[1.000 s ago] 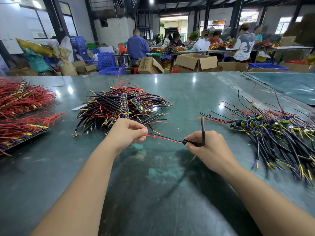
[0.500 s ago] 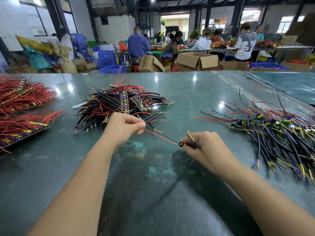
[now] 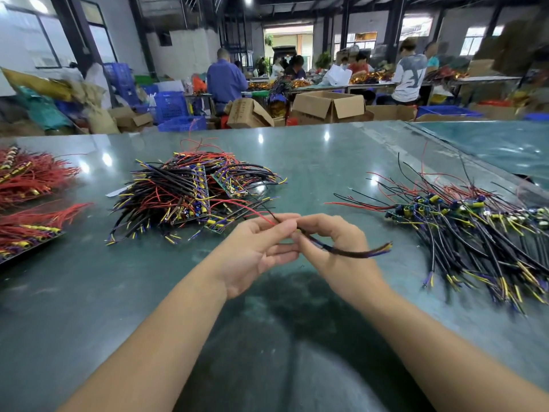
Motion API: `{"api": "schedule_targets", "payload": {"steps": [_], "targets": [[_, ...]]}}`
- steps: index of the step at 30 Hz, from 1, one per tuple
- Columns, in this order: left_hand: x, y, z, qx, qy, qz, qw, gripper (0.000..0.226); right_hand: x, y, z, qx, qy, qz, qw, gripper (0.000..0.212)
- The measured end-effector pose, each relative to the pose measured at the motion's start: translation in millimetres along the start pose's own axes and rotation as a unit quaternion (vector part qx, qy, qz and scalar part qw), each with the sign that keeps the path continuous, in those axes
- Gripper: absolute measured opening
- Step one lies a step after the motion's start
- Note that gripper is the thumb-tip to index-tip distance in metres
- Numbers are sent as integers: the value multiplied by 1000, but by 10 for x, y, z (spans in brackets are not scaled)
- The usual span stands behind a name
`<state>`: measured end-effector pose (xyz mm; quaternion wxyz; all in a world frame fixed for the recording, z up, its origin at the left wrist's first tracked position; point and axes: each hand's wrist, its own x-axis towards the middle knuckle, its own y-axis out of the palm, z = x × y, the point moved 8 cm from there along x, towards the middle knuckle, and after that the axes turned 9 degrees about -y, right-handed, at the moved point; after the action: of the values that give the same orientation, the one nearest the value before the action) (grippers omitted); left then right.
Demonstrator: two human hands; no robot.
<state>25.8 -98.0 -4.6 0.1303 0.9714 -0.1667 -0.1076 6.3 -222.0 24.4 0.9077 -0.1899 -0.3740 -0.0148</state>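
Wire lead sits clamped between both hands' fingertips: left hand pinches its red strand, right hand pinches the black sleeve, whose purple-and-yellow tips trail right of the fingers.

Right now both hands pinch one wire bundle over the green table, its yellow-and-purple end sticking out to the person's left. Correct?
Not quite: in the head view the wire bundle has its yellow-and-purple end sticking out to the person's right, past the right hand. The left hand and right hand do both pinch it over the green table.
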Motion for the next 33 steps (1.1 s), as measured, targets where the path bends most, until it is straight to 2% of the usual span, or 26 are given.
{"api": "schedule_targets", "payload": {"steps": [2, 5, 7, 9, 12, 15, 17, 20, 24, 27, 30, 33], "targets": [[3, -16, -12, 2, 20, -25, 999, 17, -3, 40, 43, -3, -18, 9, 1000, 31], [-6, -145, -130, -68, 63, -69, 993, 17, 13, 8, -46, 45, 36, -32, 998, 32], [-11, -220, -187, -87, 86, -91, 988, 15, 46, -61, -102, 79, 69, -67, 992, 19], [-8, -231, -190, -85, 91, -97, 987, 14, 48, -95, -179, 160, 115, -91, 976, 8], [-8, -183, -160, -84, 81, -84, 990, 15, -8, -36, -266, 301, 188, -101, 930, 14], [-4, -165, -178, -105, 85, -59, 989, 17, -59, 91, -310, 440, 258, -96, 855, 6], [-1, -155, -194, -118, 90, -46, 988, 17, -85, 157, -317, 492, 293, -90, 815, 5], [1, -150, -194, -121, 93, -46, 987, 15, -103, 198, -326, 526, 317, -95, 783, 6], [16, -204, -146, -96, 80, -85, 989, 15, -97, 202, -342, 539, 311, -101, 776, 4], [21, -233, -127, -77, 73, -110, 988, 20, -95, 212, -347, 517, 303, -89, 796, 10], [21, -211, -130, -65, 77, -106, 989, 17, -93, 210, -346, 492, 300, -76, 814, 7], [6, -202, -161, -53, 90, -103, 989, 20, -97, 228, -327, 489, 303, -61, 815, 4]]}}
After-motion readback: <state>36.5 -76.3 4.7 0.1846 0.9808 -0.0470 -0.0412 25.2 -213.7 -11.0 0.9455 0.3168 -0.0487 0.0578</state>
